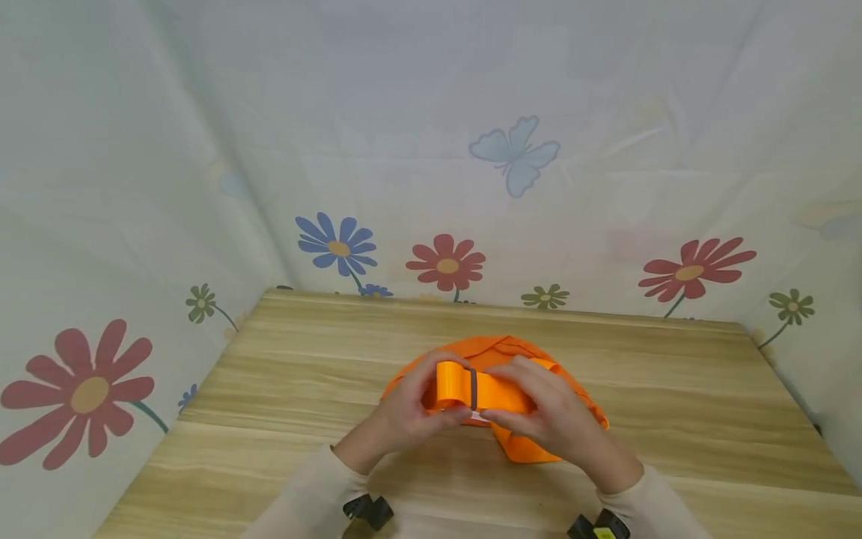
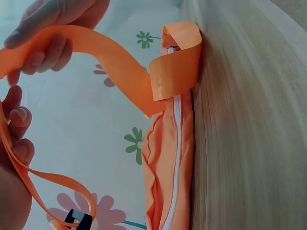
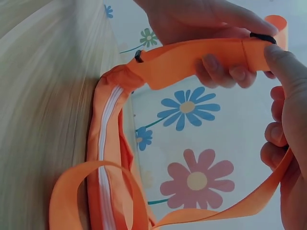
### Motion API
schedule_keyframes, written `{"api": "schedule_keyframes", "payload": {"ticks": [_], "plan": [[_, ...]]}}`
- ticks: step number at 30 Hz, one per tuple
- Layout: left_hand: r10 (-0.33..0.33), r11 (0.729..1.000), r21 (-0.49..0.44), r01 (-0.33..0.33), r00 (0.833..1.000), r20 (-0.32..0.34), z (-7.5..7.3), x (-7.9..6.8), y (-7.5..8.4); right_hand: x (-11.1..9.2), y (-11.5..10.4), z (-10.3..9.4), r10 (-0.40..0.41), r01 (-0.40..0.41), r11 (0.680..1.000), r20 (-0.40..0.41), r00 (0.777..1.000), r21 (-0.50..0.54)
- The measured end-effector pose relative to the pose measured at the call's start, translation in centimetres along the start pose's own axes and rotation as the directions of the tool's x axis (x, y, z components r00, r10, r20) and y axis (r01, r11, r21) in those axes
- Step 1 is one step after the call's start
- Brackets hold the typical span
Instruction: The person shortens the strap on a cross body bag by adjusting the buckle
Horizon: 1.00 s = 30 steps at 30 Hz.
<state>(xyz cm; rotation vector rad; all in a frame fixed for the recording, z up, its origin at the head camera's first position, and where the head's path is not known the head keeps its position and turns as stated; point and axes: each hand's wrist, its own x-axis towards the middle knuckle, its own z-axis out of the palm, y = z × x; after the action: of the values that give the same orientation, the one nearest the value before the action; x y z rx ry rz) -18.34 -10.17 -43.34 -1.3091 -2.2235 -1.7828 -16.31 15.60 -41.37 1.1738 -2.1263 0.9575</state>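
An orange fabric waist bag (image 1: 505, 347) with a white zipper (image 2: 177, 124) rests on the wooden table, under both hands. My left hand (image 1: 414, 410) grips the bag's orange webbing strap (image 1: 501, 392) where it folds into a loop. From the other side, my right hand (image 1: 562, 408) pinches the same strap between thumb and fingers. Between the hands a black slider (image 1: 474, 389) crosses the webbing, and in the right wrist view the right thumb is right at this slider (image 3: 263, 37). A strap length hangs in a wide curl beside the zipper.
The wood-grain table (image 1: 283, 359) stretches around the bag. Behind it and along both sides hangs a pale curtain (image 1: 377, 112) printed with flowers and a butterfly. A second black fitting (image 3: 139, 56) sits where the strap meets the bag's end.
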Motion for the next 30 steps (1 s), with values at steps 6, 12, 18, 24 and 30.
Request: {"api": "schedule_keyframes", "payload": {"ticks": [6,12,18,24,30], "plan": [[-0.032,0.999,0.014,0.032,0.999,-0.003,0.1,0.0,0.3,0.3,-0.3,-0.2,-0.002,0.004,0.998,0.033,0.999,-0.056],[-0.007,0.998,0.065,0.011,0.999,-0.053,-0.5,-0.1,0.3,-0.4,0.5,-1.1,0.068,-0.063,0.995,0.055,0.996,-0.084],[0.004,0.997,0.078,0.000,0.998,-0.058,-0.9,-0.3,0.1,-1.1,1.0,-1.8,0.078,-0.076,0.996,0.060,0.995,-0.035],[0.029,0.997,0.079,-0.026,0.999,-0.045,-0.7,-0.2,-0.1,-1.3,1.0,-1.8,0.069,-0.070,0.998,0.058,0.996,0.009],[0.040,0.997,0.070,-0.038,0.999,-0.032,-0.6,-0.2,-0.2,-1.4,1.0,-1.4,0.082,-0.085,0.995,0.056,0.995,0.047]]}}
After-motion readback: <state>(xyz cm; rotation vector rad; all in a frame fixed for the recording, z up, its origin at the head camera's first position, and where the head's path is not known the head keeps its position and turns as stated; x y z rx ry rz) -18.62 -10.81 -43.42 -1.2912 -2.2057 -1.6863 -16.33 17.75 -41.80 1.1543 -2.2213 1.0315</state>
